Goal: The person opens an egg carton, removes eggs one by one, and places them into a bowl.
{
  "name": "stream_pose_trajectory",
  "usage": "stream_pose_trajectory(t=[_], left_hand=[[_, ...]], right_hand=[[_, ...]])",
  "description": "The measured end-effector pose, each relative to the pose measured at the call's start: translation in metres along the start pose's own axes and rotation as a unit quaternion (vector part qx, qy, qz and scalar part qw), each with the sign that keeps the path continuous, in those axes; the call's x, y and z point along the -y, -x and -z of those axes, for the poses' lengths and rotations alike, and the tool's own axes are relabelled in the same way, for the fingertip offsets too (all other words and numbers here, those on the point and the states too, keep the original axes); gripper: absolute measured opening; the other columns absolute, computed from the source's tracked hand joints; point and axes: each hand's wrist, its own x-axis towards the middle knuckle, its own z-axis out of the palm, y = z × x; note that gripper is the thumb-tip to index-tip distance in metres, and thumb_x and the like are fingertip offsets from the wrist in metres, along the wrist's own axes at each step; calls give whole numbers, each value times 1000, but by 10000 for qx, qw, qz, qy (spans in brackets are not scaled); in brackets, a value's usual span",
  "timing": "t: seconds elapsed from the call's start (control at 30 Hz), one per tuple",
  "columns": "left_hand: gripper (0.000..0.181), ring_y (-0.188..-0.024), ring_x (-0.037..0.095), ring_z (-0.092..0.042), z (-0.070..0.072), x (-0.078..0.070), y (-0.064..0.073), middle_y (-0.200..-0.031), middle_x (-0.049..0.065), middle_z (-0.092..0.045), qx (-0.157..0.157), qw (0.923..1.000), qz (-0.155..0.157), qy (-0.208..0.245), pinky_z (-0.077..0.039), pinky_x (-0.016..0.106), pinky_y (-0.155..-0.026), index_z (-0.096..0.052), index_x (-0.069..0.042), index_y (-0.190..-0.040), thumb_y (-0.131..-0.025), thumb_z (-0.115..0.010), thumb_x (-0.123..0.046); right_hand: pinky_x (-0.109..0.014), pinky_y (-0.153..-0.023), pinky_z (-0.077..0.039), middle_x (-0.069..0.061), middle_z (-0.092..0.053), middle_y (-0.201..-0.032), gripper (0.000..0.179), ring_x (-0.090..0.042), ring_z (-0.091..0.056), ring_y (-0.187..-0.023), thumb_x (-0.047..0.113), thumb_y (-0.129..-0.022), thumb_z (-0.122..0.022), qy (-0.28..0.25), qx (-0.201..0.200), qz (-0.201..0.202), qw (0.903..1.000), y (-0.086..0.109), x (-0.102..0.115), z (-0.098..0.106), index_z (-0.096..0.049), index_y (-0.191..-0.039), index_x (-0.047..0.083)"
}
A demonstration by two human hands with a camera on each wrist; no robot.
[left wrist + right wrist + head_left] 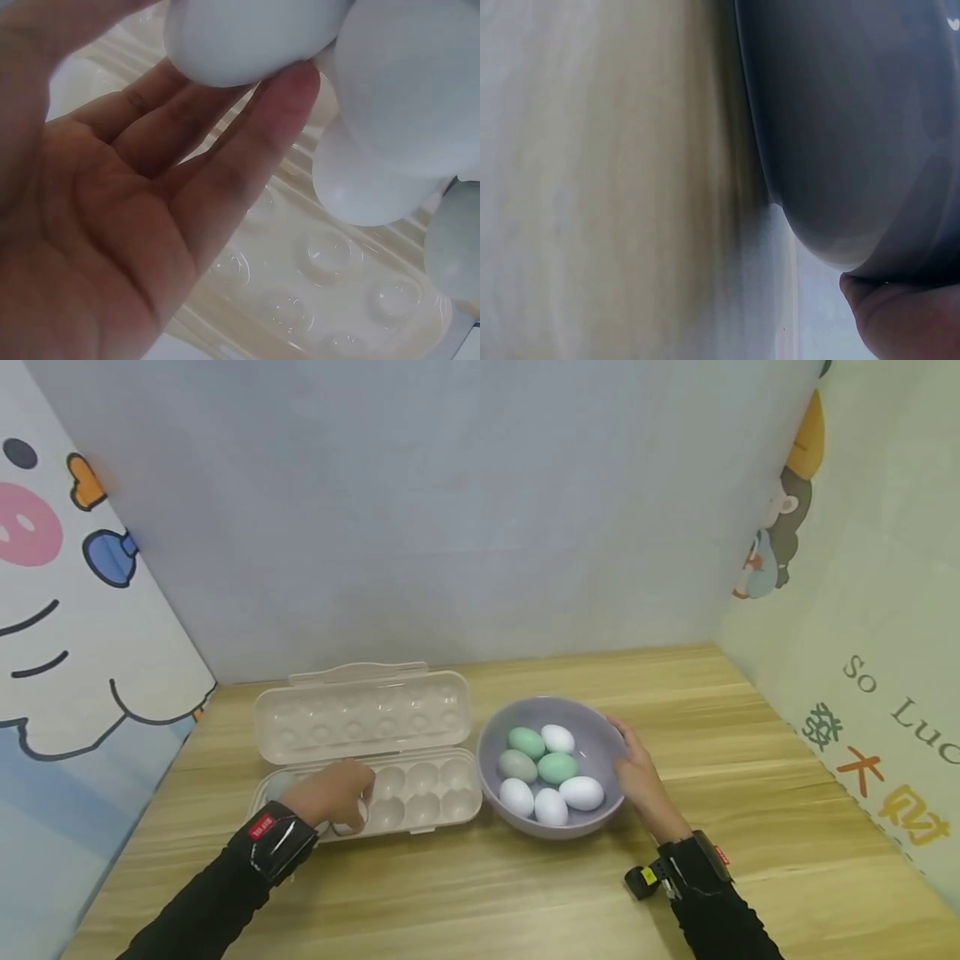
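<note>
My left hand (330,792) is over the left part of the cream plastic egg carton (442,821). It pinches a white egg (247,37), low at the front row of cups. Beside that egg, the left wrist view has two more white eggs (412,82) and a pale green egg (459,240) in the carton. My right hand (636,768) grips the right side of a grey-purple bowl (555,832), thumb at the rim. Inside the bowl lie several eggs: white eggs (581,793), green eggs (557,768) and a grey-green egg (517,766).
The carton's lid (360,722) lies folded back behind the cups, toward the grey backdrop (465,527). Bowl and carton stand side by side on the wood-grain table (420,902). Printed panels (840,610) border the table at both sides.
</note>
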Motion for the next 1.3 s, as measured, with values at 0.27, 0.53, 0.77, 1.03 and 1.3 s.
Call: stream_pose_trajectory(t=[0.27, 0.53, 0.77, 1.03, 1.3], left_hand=[[27, -68, 16, -46, 5, 5, 6, -77, 2, -54, -306, 9982, -461, -247, -44, 33, -64, -56, -7, -78, -54, -64, 2], [29, -86, 26, -56, 10, 9, 9, -91, 10, -60, -586, 9965, -556, -218, -47, 42, -78, -60, -3, -90, -62, -66, 0], [26, -89, 29, -55, 17, 13, 13, -92, 9, -60, -990, 9919, -767, -203, -46, 44, -81, -60, -3, -92, -67, -65, -2], [24, -91, 31, -55, 24, 16, 12, -92, 12, -59, -1342, 9881, -709, -248, -45, 45, -82, -58, -1, -93, -71, -64, 0], [26, -93, 31, -54, 25, 18, 10, -95, 13, -59, -1406, 9873, -712, -191, -44, 46, -83, -58, -1, -95, -71, -66, -1]], right_hand=[[-53, -105, -17, -13, -15, -147, 70, -37, -16, -130, -11, -77, -26, -58, 2, -363, 9993, 5, 16, -1, -18, -141, 16], [-54, -104, -18, -15, -15, -146, 68, -38, -16, -130, -11, -77, -26, -24, -38, -335, 9994, 4, 17, 0, -19, -140, 13], [-54, -104, -17, -15, -15, -146, 68, -38, -15, -130, -11, -77, -26, -36, -28, -359, 9993, 5, 17, -1, -18, -140, 12], [-54, -104, -17, -14, -13, -147, 70, -38, -14, -130, -12, -75, -26, -148, 11, -360, 9992, 5, 18, -1, -17, -141, 12], [-53, -105, -16, -14, -14, -147, 70, -37, -14, -131, -11, -76, -26, -125, 25, -311, 9994, 5, 17, -1, -18, -141, 13]])
